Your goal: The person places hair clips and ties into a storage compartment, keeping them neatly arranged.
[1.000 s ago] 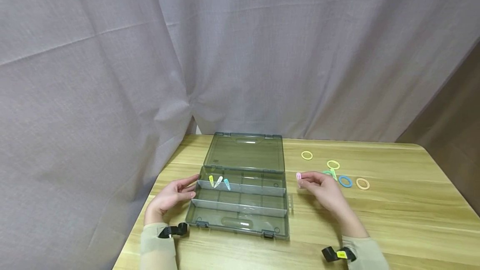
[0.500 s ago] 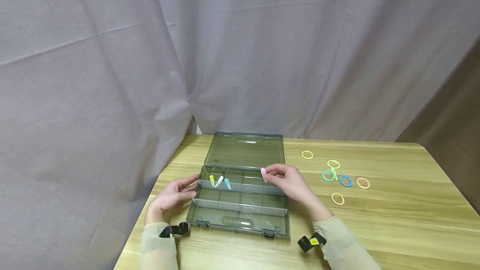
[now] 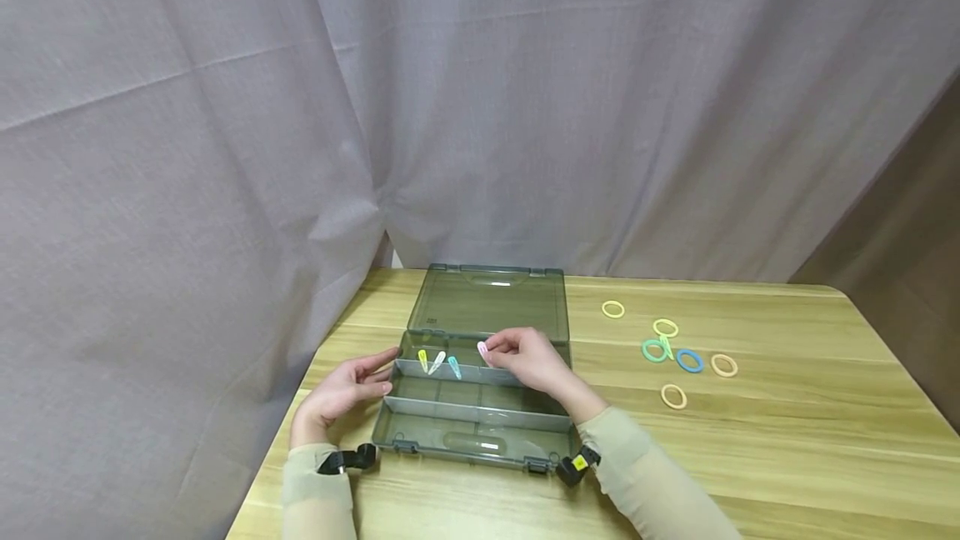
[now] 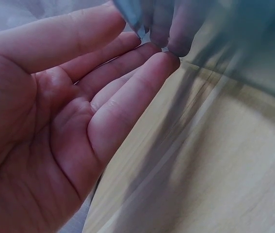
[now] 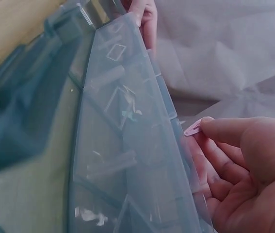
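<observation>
My right hand [image 3: 532,361] pinches a pink snap hair clip [image 3: 483,351] between thumb and index finger, over the back compartment of a grey see-through divided box [image 3: 472,463]. The right wrist view shows the pink clip [image 5: 193,128] at the fingertips, beside the box's divider. My left hand [image 3: 341,394] touches the box's left side with fairly straight fingers; in the left wrist view the fingertips meet the outer wall. To the left of the pink clip, a yellow hair clip [image 3: 423,359], a white one [image 3: 437,362] and a teal one [image 3: 454,367] lie in the back compartment.
The box's lid [image 3: 491,302] lies folded back towards the curtain [image 3: 480,107]. Right of the box, several rings are spread on the wooden table [image 3: 810,457], among them a blue ring [image 3: 690,361] and a green ring [image 3: 654,351]. A green hair clip [image 3: 666,346] overlaps the green ring.
My right hand has carried the pink hair clip leftward from beside the box to over its back compartment. The left hand has stayed at the box's left side.
</observation>
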Motion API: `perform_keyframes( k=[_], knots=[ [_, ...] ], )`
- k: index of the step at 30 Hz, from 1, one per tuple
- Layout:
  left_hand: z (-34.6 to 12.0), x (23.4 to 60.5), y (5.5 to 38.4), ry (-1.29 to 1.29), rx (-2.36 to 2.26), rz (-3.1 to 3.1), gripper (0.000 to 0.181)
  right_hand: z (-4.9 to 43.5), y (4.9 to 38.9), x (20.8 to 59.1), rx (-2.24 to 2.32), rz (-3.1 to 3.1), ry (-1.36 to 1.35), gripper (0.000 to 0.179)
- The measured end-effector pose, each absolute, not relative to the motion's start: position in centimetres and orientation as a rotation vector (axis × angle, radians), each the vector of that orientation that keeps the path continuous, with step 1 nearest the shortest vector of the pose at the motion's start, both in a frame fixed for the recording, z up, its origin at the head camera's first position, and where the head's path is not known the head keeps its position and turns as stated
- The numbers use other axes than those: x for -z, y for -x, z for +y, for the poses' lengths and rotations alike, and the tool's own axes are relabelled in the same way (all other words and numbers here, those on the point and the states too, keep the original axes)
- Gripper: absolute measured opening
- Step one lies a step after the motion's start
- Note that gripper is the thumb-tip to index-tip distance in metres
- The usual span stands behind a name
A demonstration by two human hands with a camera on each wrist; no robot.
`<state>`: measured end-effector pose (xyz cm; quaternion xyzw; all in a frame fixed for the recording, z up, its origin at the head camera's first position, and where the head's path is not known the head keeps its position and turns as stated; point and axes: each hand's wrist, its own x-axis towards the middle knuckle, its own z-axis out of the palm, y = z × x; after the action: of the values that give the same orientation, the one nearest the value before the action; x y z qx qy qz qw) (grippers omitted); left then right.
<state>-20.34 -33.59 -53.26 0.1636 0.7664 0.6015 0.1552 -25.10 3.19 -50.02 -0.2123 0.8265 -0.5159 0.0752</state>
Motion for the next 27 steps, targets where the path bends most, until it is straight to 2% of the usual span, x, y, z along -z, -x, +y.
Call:
perform_keyframes(
  k=[10, 27],
  knots=[
    [-33.6, 53.4, 20.5, -0.431, -1.734, 2.181, 0.072, 1.4, 26.0, 50.4, 1.511, 2.492, 0.612, 0.014],
    [-33.7, 53.5, 20.5, -0.481, -1.729, 2.193, 0.072, 0.2, 27.2, 50.9, 1.177, 2.569, 0.55, 0.016]
  ],
)
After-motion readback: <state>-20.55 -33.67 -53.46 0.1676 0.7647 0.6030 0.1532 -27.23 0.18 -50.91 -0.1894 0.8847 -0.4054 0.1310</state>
